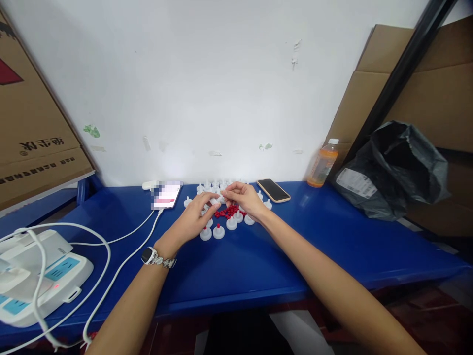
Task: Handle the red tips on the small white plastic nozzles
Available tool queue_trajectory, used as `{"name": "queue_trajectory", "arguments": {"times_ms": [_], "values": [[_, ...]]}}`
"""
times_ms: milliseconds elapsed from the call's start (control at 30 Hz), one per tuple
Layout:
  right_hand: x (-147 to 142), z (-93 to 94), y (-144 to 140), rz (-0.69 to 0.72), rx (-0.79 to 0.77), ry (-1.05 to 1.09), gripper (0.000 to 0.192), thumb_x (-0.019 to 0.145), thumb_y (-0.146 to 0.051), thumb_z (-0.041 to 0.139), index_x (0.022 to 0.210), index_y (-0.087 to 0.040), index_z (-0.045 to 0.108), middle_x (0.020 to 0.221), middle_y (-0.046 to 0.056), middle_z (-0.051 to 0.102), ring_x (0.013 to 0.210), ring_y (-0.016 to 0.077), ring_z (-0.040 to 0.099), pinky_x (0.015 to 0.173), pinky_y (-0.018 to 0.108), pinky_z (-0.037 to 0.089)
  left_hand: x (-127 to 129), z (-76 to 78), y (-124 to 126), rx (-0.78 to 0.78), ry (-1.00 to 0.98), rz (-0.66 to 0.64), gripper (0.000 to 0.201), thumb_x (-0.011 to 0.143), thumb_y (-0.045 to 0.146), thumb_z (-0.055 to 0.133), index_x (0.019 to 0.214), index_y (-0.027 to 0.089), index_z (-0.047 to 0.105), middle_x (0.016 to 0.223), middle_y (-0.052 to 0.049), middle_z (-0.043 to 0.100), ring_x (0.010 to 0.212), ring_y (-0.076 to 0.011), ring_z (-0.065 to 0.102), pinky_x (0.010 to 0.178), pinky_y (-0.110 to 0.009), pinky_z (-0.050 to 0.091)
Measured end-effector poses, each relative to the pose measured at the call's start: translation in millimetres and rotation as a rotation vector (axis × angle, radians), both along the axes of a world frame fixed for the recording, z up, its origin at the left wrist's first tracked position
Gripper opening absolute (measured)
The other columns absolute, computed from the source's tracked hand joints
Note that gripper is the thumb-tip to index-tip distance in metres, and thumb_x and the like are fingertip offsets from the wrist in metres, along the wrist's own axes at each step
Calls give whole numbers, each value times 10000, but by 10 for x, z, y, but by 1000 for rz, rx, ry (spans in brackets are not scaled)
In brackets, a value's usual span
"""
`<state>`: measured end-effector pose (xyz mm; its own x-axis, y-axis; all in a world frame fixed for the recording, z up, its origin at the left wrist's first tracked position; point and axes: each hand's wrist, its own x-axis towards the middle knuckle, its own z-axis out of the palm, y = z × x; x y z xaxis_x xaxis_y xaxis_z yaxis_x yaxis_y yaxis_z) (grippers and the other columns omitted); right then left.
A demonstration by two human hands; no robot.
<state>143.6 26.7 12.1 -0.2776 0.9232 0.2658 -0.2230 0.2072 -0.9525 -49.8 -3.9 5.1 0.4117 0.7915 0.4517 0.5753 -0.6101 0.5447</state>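
Observation:
A white nozzle cap (pixel 215 200) is pinched between the thumb and fingers of my left hand (pixel 197 215). My right hand (pixel 244 198) is closed with its fingertips against that cap's spout; whatever small thing is in them is hidden. Under and between my hands lies a pile of small red tips (pixel 231 212). Around the pile stand several more white nozzle caps (pixel 231 223), spouts up. Closest to me, a nozzle cap with a red tip (pixel 219 231) stands beside another red-tipped cap (pixel 205 233).
On the blue table (pixel 244 271), a charging phone (pixel 170 195) lies left and a dark-screened phone (pixel 274 190) right. An orange drink bottle (pixel 322 163) and grey plastic bag (pixel 388 172) stand farther right. A power strip (pixel 79 271) with looping white cables occupies the left.

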Motion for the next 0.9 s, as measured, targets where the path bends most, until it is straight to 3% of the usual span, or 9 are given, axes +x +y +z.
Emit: {"name": "queue_trajectory", "arguments": {"times_ms": [200, 333, 567, 733, 900], "values": [[-123, -32, -50, -139, 58, 85, 413, 607, -480, 865, 621, -187, 575, 566, -8, 643, 498, 118, 568, 542, 268, 464, 65, 46, -67, -70, -5, 9, 377, 1012, 457, 355, 1258, 213, 505, 854, -26, 641, 745, -187, 601, 726, -325, 474], [-233, -66, -93, -269, 152, 124, 401, 655, -490, 835, 607, -198, 564, 526, -22, 601, 487, 114, 528, 519, 265, 432, 120, 65, -93, -52, -52, 31, 356, 1009, 439, 374, 1224, 190, 509, 787, -11, 622, 706, -178, 586, 707, -309, 457], [-252, -49, -137, -327, 218, 63, 381, 702, -507, 791, 636, -204, 569, 559, -20, 590, 518, 124, 526, 524, 272, 428, 150, 46, -79, -14, -104, 20, 374, 1012, 442, 384, 1260, 194, 514, 821, -13, 641, 717, -166, 595, 711, -291, 454], [-191, -45, -82, -257, 255, 7, 361, 750, -486, 753, 677, -211, 530, 566, -28, 570, 542, 126, 534, 543, 266, 438, 163, 72, -103, -46, -113, 13, 397, 1006, 464, 392, 1282, 208, 519, 836, -15, 658, 733, -174, 608, 721, -301, 468], [-26, -44, 58, -357, 356, -252, 255, 819, -422, 660, 762, -209, 532, 645, -18, 604, 588, 131, 563, 574, 260, 447, 79, 66, -25, 24, -96, 133, 469, 974, 504, 449, 1350, 225, 479, 1069, -68, 659, 939, -213, 613, 781, -333, 486]]}}
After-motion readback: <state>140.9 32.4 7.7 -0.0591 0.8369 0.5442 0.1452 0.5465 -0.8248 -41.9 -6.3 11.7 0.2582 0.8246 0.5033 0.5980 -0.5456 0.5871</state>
